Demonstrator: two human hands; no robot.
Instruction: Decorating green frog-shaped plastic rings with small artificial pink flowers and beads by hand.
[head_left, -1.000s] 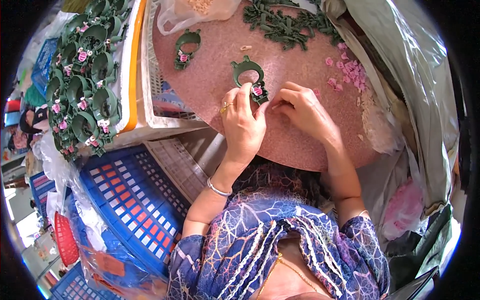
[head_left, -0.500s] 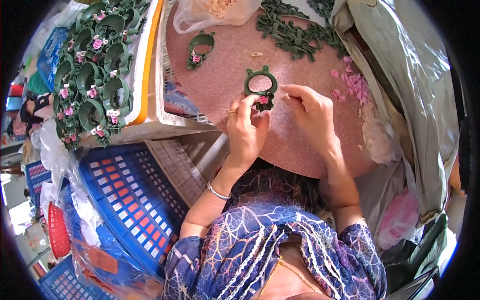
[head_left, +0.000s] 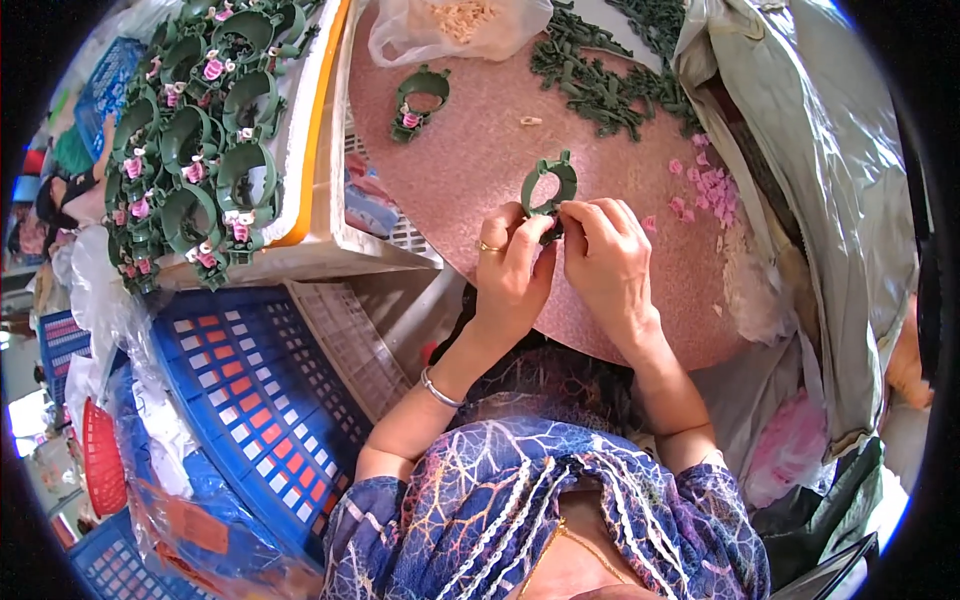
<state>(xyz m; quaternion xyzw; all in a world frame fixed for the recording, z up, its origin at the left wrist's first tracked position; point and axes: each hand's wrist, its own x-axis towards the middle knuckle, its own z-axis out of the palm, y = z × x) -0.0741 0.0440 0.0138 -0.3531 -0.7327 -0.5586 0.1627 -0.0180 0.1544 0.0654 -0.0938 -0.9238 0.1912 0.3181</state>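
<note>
Both hands meet over a round pinkish-brown tray [head_left: 480, 180]. My left hand [head_left: 515, 262] and my right hand [head_left: 603, 255] pinch the lower part of a dark green plastic ring piece [head_left: 548, 188], which sticks up above my fingertips. Whatever sits at its base is hidden by my fingers. A finished green ring with a pink flower [head_left: 418, 100] lies on the tray at the upper left. Small pink flower pieces [head_left: 706, 186] are scattered to the right of my hands, and a heap of loose green parts [head_left: 600, 75] lies at the tray's far side.
A white and orange bin [head_left: 310, 150] on the left holds several finished green rings with pink flowers [head_left: 200, 150]. A clear bag of pale pieces [head_left: 460, 25] lies at the top. Blue crates [head_left: 250, 390] stand at the lower left, grey plastic sheeting [head_left: 810, 180] on the right.
The hands have stayed together on the green ring piece. The pink flower seen at its base earlier is now covered by my fingers. The view has shifted slightly.
</note>
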